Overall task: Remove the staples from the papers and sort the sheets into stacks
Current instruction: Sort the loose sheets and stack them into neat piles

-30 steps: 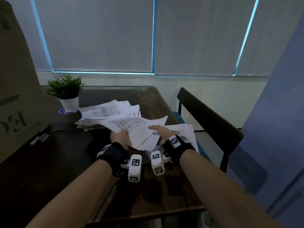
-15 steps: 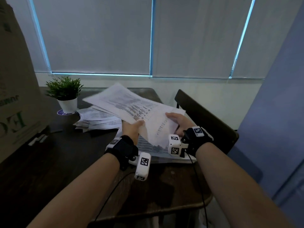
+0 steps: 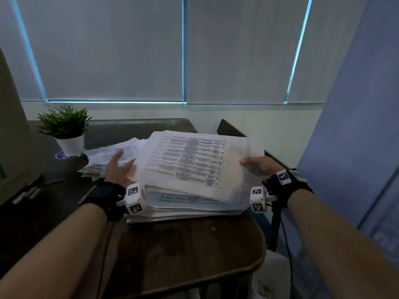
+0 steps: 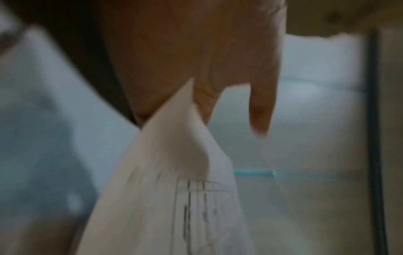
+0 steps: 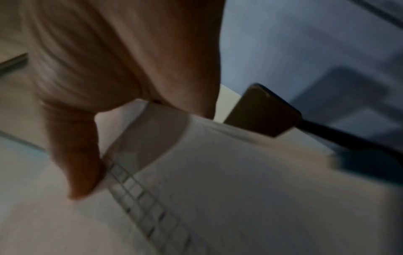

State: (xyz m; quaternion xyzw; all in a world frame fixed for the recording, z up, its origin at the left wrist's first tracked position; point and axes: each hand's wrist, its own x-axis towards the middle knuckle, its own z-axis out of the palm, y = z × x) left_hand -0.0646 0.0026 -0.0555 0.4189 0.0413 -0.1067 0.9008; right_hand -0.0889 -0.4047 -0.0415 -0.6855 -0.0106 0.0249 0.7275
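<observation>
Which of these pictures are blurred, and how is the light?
Head view: dim room, cool light through the grey window blinds; the printed white sheets and left hand are motion-smeared. Left wrist view: blurred throughout. Right wrist view: blurred too, though the right hand reads against the paper.

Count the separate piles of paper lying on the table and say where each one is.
2. A thick pile lies at the near right of the table, under the sheets both hands hold. A looser pile lies farther back, beside the potted plant. Others may be hidden.
</observation>
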